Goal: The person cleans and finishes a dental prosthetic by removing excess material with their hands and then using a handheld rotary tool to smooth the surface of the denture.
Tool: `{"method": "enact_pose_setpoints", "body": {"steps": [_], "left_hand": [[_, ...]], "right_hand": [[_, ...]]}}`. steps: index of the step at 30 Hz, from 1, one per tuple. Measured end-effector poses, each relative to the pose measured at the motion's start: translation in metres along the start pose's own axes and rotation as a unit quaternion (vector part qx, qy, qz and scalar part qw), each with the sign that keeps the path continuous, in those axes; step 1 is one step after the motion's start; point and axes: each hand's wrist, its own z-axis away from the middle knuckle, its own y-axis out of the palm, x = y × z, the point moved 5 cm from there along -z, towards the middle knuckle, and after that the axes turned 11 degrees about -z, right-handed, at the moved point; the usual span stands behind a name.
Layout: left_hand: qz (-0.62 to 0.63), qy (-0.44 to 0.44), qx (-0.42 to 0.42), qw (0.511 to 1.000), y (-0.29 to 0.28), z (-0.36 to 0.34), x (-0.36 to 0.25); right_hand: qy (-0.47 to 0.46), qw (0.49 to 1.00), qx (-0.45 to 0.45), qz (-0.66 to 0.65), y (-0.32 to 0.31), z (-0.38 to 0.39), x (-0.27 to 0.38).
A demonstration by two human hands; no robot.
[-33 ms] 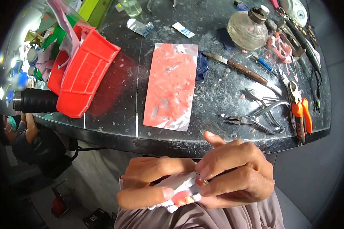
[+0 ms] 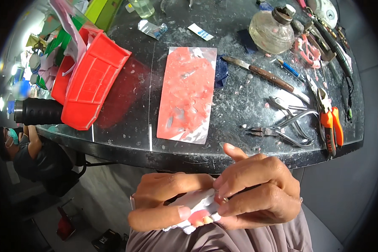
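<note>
Over my lap, just off the bench's front edge, a white plaster dental cast [image 2: 200, 200] is gripped in my left hand [image 2: 161, 201]. The left thumb presses on the cast beside a patch of pink wax [image 2: 198, 218], where yellowish teeth [image 2: 207, 219] are set. My right hand [image 2: 262, 189] closes on the cast's right end, its fingertips around a small reddish piece with a shiny spot [image 2: 219, 199]. What that piece is, I cannot make out; the fingers partly cover it. One right finger points up, away from the cast.
On the dark bench [image 2: 130, 145] lies a wax-covered pink sheet [image 2: 185, 96]. Left of it stands a red bin [image 2: 94, 80] with wrappers. To the right are a wooden-handled knife [image 2: 271, 77], metal pliers [image 2: 287, 126], orange-handled cutters [image 2: 332, 126] and a glass burner [image 2: 273, 35]. A person [image 2: 42, 155] sits far left.
</note>
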Motion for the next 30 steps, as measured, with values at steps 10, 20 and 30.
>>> {"method": "enact_pose_setpoints", "body": {"steps": [10, 20, 30], "left_hand": [[0.026, -0.036, -0.001, 0.999, -0.007, 0.016, 0.008], [0.103, -0.071, 0.025, 0.992, -0.009, 0.025, 0.014], [0.148, -0.092, 0.033, 0.984, -0.009, 0.034, 0.019]], "right_hand": [[0.041, 0.997, 0.054, 0.048, 0.004, -0.006, 0.002], [0.002, 0.995, 0.042, 0.091, 0.006, -0.004, 0.007], [-0.01, 0.993, 0.021, 0.113, 0.005, -0.004, 0.004]]}}
